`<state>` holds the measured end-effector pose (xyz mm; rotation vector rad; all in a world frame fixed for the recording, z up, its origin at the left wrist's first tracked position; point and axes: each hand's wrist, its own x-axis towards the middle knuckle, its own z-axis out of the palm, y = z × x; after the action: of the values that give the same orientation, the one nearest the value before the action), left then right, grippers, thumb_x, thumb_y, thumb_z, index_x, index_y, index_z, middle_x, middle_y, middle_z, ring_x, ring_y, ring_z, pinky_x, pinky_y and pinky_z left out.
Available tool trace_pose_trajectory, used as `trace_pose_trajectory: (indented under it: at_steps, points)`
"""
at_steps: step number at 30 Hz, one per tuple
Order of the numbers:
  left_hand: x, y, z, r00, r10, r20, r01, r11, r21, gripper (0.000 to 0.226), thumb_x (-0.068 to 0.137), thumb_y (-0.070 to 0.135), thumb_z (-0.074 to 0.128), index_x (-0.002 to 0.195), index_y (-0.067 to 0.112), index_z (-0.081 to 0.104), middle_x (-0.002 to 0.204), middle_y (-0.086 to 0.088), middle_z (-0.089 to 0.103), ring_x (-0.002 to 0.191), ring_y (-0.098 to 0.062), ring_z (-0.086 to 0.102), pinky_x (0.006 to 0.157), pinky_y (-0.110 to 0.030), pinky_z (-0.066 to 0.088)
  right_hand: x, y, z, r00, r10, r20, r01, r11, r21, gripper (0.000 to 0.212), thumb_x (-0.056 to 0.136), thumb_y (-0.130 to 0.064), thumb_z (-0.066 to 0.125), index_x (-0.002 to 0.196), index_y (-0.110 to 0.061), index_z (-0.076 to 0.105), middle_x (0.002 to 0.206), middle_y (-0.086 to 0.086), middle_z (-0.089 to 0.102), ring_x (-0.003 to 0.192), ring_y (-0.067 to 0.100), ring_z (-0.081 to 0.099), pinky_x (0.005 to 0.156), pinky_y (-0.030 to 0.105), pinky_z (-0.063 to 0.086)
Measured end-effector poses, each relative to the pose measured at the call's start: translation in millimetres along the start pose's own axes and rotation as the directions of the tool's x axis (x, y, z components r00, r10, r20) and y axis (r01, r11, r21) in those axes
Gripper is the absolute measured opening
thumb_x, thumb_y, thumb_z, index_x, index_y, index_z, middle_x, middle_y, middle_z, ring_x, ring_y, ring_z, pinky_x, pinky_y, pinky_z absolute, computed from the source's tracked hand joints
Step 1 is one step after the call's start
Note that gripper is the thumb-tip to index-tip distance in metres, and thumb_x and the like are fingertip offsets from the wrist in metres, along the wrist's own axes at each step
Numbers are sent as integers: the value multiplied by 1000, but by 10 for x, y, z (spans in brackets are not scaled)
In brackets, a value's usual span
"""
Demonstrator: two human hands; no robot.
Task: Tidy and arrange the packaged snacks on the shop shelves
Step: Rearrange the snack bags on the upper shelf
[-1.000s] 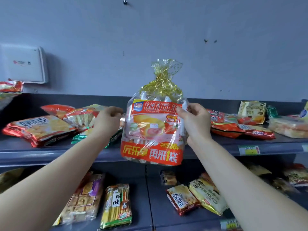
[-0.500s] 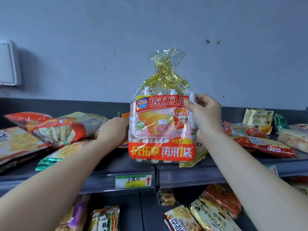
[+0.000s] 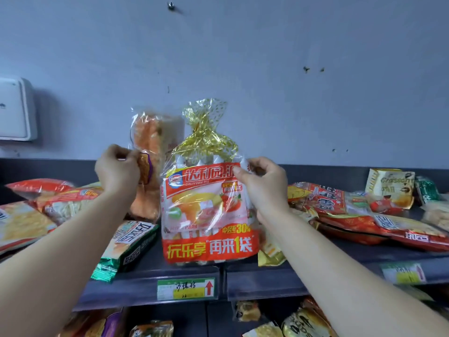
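Note:
A tall clear pie bag with a red label and a gold tied top stands upright near the front edge of the dark upper shelf. My right hand pinches its upper right corner. Just left and behind it, an orange bread packet in clear wrap is held upright by my left hand, whose fingers grip its left edge. A green-edged snack pack lies flat below my left wrist.
Red and yellow snack packs lie jumbled on the shelf to the right, more red packs to the left. A price tag hangs on the shelf lip. Lower shelf packets show beneath. A white wall box is at left.
My left hand has lifted the orange bread packet upright from the shelf. The pie bag now rests standing on the shelf, and my right hand has shifted to pinch its top corner.

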<state>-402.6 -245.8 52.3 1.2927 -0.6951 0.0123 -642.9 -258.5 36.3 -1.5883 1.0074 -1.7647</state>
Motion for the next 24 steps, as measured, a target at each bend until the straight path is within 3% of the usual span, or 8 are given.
trace_pose_trajectory:
  at_steps: [3,7,11,15,17,20,22,24]
  points:
    - [57,155,-39,998,30,-55,-34,997,-68,30,89,24,63,64,26,46,67,10,50,78,-18,51,71,-30,40,41,98,137,999,18,-28,-19,999,-35,15,76,-26,79,76,-22,64,86,-5,69,82,17,66,79,43,56]
    - [171,409,-138,984,133,-121,-144,986,-83,25,91,23,60,69,24,47,67,13,48,77,-16,50,69,-25,38,112,174,264,998,49,32,-46,994,-101,12,82,-28,74,82,-24,63,86,-7,67,81,14,64,78,37,55]
    - [165,550,-204,969,198,-148,-216,968,-124,32,91,20,59,65,27,41,65,11,46,69,-14,47,68,-24,39,199,269,297,974,160,159,-143,983,-117,29,86,-27,70,112,-25,60,106,-8,65,95,16,65,88,43,54]
    - [4,641,-201,939,326,-112,-336,938,-90,34,90,16,59,64,27,40,65,11,46,58,-1,43,58,-17,35,241,345,241,895,297,332,-230,946,-226,46,94,-24,59,137,-23,43,131,0,57,111,21,61,96,43,50]
    - [-92,687,-169,924,373,-82,-380,922,-79,34,90,15,59,64,27,40,65,12,47,59,-2,44,58,-18,35,228,384,188,850,366,379,-275,922,-272,39,99,-27,50,136,-19,44,134,3,56,112,21,58,92,40,51]
    - [-238,744,-85,909,415,-22,-416,907,-67,31,90,17,60,66,27,42,66,12,48,68,-15,47,62,-24,33,221,366,91,838,365,406,-285,927,-245,36,102,-33,38,126,-14,57,120,2,63,89,15,56,67,26,45]
    - [-356,776,-17,890,455,12,-454,890,-48,23,89,16,62,71,19,48,65,10,48,70,-19,47,60,-24,30,220,219,-22,878,341,335,-298,938,-175,34,103,-36,36,110,-14,61,103,0,64,84,13,55,71,26,43]
    - [-499,814,48,866,499,44,-498,867,-25,16,89,16,62,76,13,52,66,4,50,70,-21,48,60,-26,28,252,19,-149,880,364,304,-371,928,-36,42,100,-50,37,106,-16,61,103,3,67,87,15,61,73,30,49]
